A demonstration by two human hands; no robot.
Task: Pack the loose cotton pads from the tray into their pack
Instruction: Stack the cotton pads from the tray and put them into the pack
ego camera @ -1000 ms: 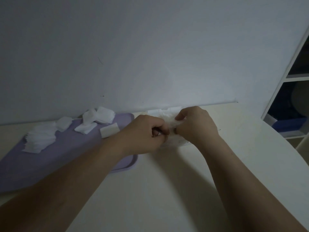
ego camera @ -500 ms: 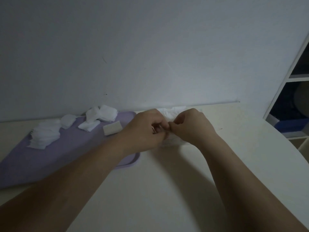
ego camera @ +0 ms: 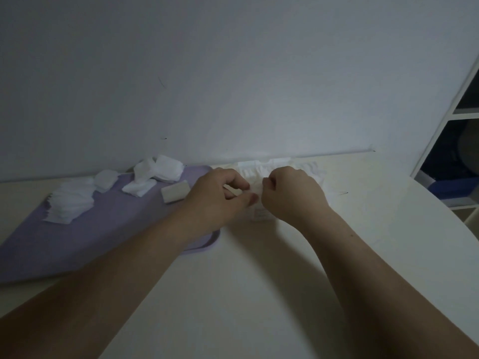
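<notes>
A clear plastic pack [ego camera: 261, 172] of white cotton pads lies on the table against the wall, just right of a lilac tray [ego camera: 108, 229]. My left hand [ego camera: 217, 198] and my right hand [ego camera: 290, 195] meet over the pack, each with curled fingers pinching its gathered plastic top. The hands hide the pack's middle. On the tray lie loose white cotton pads: a spread stack [ego camera: 70, 200] at the left, single pads [ego camera: 105, 178] and a heap [ego camera: 158, 168] at the far edge, and one thick pad [ego camera: 175, 191] near my left hand.
The cream table [ego camera: 259, 294] curves away at the right. A white shelf unit [ego camera: 448, 130] with dark blue things inside stands at the far right. A plain white wall runs behind the table.
Both hands stay on the pack's top; my left fingers have loosened and spread a little. The view has shifted slightly.
</notes>
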